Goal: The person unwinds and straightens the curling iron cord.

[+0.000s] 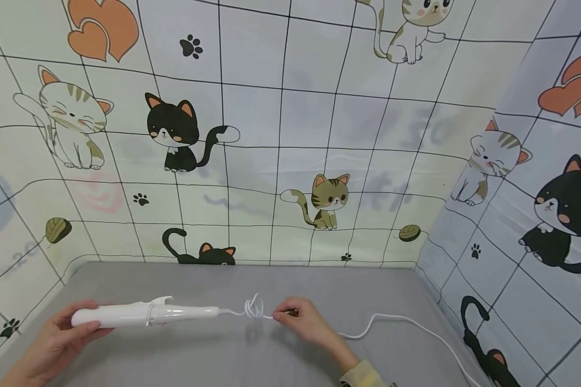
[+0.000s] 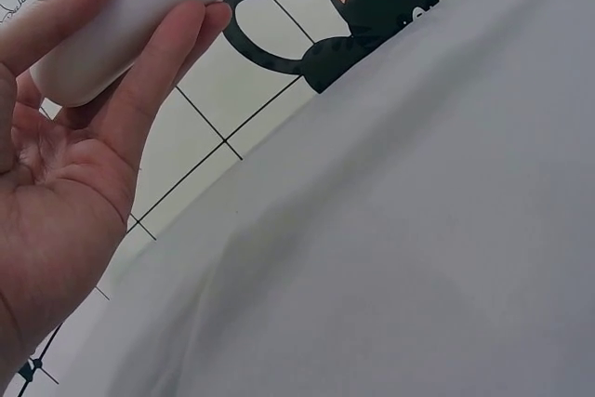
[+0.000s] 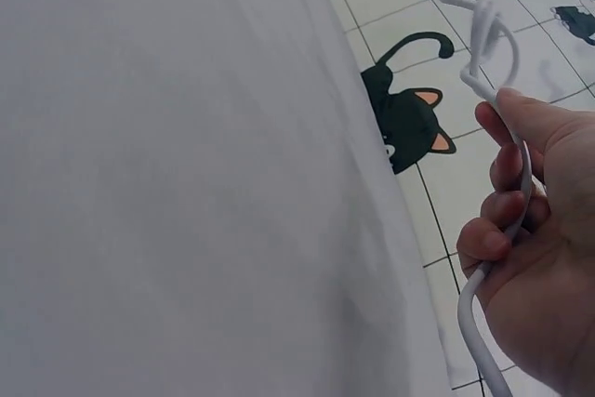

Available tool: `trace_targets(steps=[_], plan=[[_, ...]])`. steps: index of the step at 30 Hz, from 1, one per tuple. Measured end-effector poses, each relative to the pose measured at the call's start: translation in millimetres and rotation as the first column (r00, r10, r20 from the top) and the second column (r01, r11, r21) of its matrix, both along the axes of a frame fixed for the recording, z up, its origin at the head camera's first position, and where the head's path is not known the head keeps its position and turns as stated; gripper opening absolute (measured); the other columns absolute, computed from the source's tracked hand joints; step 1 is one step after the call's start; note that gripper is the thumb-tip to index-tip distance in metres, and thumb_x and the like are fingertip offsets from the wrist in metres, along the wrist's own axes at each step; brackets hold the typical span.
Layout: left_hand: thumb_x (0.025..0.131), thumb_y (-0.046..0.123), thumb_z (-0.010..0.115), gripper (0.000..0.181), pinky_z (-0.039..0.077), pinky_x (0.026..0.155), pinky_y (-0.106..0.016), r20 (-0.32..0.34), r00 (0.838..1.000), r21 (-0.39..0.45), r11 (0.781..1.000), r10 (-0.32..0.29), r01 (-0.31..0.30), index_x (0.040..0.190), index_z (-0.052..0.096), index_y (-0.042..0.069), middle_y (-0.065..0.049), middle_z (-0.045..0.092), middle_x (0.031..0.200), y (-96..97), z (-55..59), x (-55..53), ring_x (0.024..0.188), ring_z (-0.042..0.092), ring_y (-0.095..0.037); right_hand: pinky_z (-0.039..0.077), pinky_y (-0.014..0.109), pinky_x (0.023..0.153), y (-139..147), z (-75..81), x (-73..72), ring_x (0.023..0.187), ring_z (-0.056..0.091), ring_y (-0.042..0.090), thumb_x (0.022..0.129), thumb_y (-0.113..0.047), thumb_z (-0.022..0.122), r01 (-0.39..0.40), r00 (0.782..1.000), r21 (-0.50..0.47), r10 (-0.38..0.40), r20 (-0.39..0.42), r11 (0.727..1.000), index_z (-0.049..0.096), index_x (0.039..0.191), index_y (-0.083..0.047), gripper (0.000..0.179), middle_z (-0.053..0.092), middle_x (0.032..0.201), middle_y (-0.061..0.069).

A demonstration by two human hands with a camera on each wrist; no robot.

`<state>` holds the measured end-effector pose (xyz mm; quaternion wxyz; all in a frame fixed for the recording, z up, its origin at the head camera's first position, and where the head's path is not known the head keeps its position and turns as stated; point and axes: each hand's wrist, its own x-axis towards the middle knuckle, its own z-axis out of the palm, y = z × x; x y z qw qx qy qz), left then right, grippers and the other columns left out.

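A white curling iron [image 1: 142,314] is held level just above the near-left part of the grey table [image 1: 232,355]. The left hand [image 1: 53,344] curls thumb and fingers around its left end, while the right hand [image 1: 307,322] pinches the looped white cord [image 1: 254,308] beside the handle. The coil probably stays neatest if the iron is kept steady and the cord fed in small, even, untwisted loops.

Curling iron [image 1: 145,314]: glossy, smooth white plastic body. Cord [image 1: 406,321]: smooth white rubbery sheath, slight sheen. Tabletop [image 1: 232,355]: matt grey cloth cover, lightly creased. Surrounding walls [image 1: 281,134]: printed cloth, matt, faintly wrinkled.
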<state>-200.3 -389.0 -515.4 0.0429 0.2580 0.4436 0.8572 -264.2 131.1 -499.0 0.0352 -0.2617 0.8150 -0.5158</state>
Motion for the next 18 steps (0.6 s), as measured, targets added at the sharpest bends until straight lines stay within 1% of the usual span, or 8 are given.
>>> trace_targets(steps=[4,6,8,11,13,15,16,18], plan=[[0.098,-0.027,0.031,0.055,0.060,0.097,-0.047,0.036,0.999,0.005,1.000,0.025,-0.025,0.128,0.067,0.002,-0.011,0.068,0.128,-4.1,-3.6,1.3,0.113,0.066,-0.022,0.046,0.015,0.060,9,5.2,-1.7,0.071,0.053,0.002,0.096,-0.003,0.070,0.027,0.999,-0.016,-0.027,-0.019,1.000,0.075,0.093,0.004,0.009,0.069,0.085,0.008],[0.098,-0.028,0.030,0.056,0.059,0.097,-0.047,0.026,0.999,0.022,0.999,0.025,-0.025,0.129,0.066,0.001,-0.012,0.068,0.127,-6.8,-6.0,2.2,0.113,0.066,-0.023,0.046,0.015,0.061,14,7.3,-3.9,0.071,0.053,0.002,0.096,-0.002,0.069,0.038,0.999,-0.026,-0.039,-0.038,0.999,0.074,0.094,0.005,0.009,0.069,0.085,0.008],[0.098,-0.028,0.029,0.056,0.059,0.097,-0.047,0.013,1.000,0.040,0.999,0.020,-0.021,0.130,0.066,0.001,-0.012,0.068,0.128,-10.0,-7.9,3.7,0.114,0.066,-0.023,0.046,0.015,0.061,20,10.1,-5.5,0.072,0.053,0.002,0.097,-0.005,0.070,0.059,0.996,-0.038,-0.061,-0.059,0.998,0.075,0.095,0.002,0.009,0.069,0.085,0.005],[0.098,-0.028,0.024,0.057,0.057,0.101,-0.048,-0.040,0.999,0.103,0.994,-0.025,0.029,0.133,0.062,-0.002,-0.016,0.066,0.132,-15.8,-10.6,5.9,0.117,0.065,-0.026,0.046,0.015,0.061,29,13.7,-8.2,0.072,0.053,0.003,0.096,-0.007,0.072,0.137,0.987,-0.077,-0.142,-0.070,0.988,0.076,0.094,-0.001,0.008,0.068,0.085,0.001],[0.099,-0.028,0.022,0.058,0.055,0.102,-0.049,-0.056,0.997,0.143,0.988,-0.054,0.062,0.136,0.059,-0.004,-0.018,0.064,0.134,-20.7,-11.3,7.9,0.120,0.063,-0.028,0.045,0.016,0.060,35,16.1,-9.4,0.072,0.053,0.005,0.095,-0.007,0.073,0.197,0.976,-0.125,-0.207,-0.066,0.972,0.076,0.093,0.000,0.007,0.068,0.084,0.002],[0.099,-0.028,0.020,0.058,0.054,0.103,-0.050,-0.059,0.996,0.165,0.984,-0.060,0.069,0.136,0.058,-0.004,-0.019,0.063,0.135,-25.1,-11.6,9.9,0.121,0.062,-0.028,0.045,0.016,0.060,39,15.9,-11.5,0.073,0.053,0.006,0.094,-0.005,0.073,0.244,0.965,-0.167,-0.256,-0.054,0.955,0.076,0.091,0.001,0.007,0.068,0.083,0.004],[0.099,-0.028,0.020,0.058,0.054,0.102,-0.050,-0.050,0.997,0.166,0.984,-0.051,0.059,0.136,0.058,-0.004,-0.018,0.063,0.135,-27.4,-11.2,11.2,0.120,0.062,-0.028,0.045,0.016,0.061,40,15.5,-11.7,0.073,0.053,0.006,0.094,-0.004,0.073,0.253,0.963,-0.175,-0.266,-0.050,0.951,0.075,0.091,0.002,0.007,0.068,0.084,0.005],[0.100,-0.027,0.023,0.057,0.056,0.101,-0.049,-0.019,1.000,0.140,0.990,-0.015,0.018,0.135,0.060,-0.003,-0.016,0.065,0.133,-31.3,-9.7,13.3,0.118,0.064,-0.027,0.045,0.016,0.060,40,13.1,-12.1,0.073,0.053,0.006,0.094,-0.004,0.073,0.262,0.962,-0.170,-0.272,-0.038,0.950,0.075,0.092,0.002,0.007,0.068,0.084,0.004]])
